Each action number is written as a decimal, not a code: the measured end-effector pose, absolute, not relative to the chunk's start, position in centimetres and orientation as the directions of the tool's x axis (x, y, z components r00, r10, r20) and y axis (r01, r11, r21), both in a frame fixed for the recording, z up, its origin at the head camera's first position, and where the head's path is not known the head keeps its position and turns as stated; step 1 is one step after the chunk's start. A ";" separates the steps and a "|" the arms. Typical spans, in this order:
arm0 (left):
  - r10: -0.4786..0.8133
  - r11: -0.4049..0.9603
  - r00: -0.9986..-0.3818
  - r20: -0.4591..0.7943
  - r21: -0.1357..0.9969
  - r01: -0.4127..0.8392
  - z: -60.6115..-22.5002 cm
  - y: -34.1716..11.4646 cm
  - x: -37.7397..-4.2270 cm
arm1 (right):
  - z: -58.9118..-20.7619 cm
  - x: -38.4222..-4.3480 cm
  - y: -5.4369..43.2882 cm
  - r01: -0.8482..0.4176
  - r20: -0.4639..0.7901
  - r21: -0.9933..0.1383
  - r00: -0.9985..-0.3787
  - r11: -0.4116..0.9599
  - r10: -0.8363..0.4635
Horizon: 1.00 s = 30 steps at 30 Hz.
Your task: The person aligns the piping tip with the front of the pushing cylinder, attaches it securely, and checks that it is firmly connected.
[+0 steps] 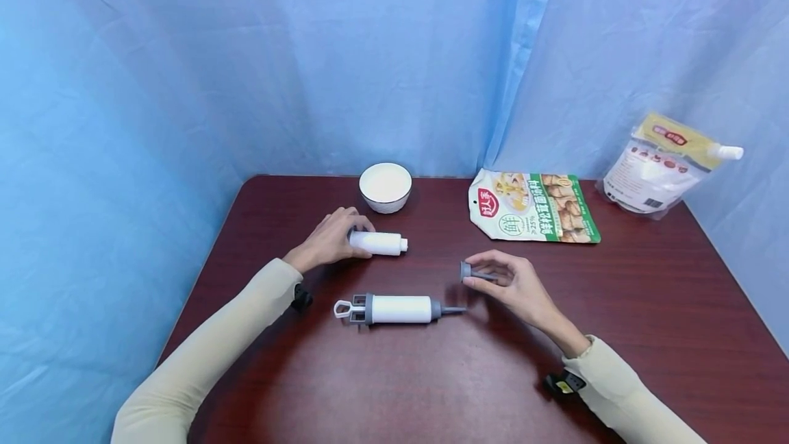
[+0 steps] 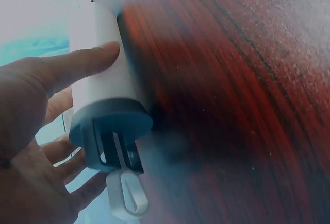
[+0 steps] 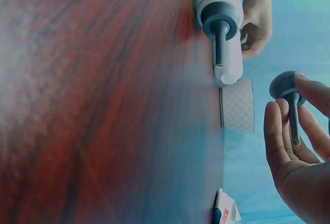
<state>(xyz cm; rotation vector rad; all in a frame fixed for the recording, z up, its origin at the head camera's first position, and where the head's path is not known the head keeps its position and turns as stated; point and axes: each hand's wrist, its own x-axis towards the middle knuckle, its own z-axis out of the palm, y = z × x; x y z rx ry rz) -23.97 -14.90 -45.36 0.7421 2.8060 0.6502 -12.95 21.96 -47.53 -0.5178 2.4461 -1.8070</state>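
In the head view my left hand [image 1: 335, 235] grips a white cylindrical tube [image 1: 381, 244] with a small white tip pointing right. My right hand [image 1: 508, 286] pinches a grey nozzle [image 1: 466, 271] between thumb and fingers, its thin stem pointing back toward the palm. Nearer me lies a white-barrelled syringe [image 1: 402, 309], with a grey collar, a white loop handle at the left and a pointed grey nozzle at the right. This syringe [image 2: 108, 87] fills much of the left wrist view. The held nozzle [image 3: 283, 86] shows clearly in the right wrist view.
A white bowl [image 1: 387, 207] with a dark rim stands behind the left hand. Farther right lies a flat green-and-white food packet [image 1: 524, 225]. A spouted pouch [image 1: 653, 173] stands at the table's back right corner. Blue curtains [image 1: 394, 53] surround the table [image 1: 468, 382].
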 end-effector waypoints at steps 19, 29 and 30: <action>0.509 0.747 -0.857 -0.078 0.534 0.395 -44.4 -14.7 -23.2 | -47.4 -12.8 21.7 -0.213 0.125 -0.938 -0.944 0.273 -0.307; 0.566 0.676 -0.820 -0.086 0.618 0.401 -41.9 -13.3 -21.4 | -47.2 -12.9 21.5 -0.225 0.138 -0.938 -0.940 0.264 -0.311; 0.575 0.670 -0.814 -0.085 0.620 0.409 -41.7 -13.2 -21.1 | -47.1 -12.9 21.5 -0.219 0.133 -0.940 -0.941 0.263 -0.310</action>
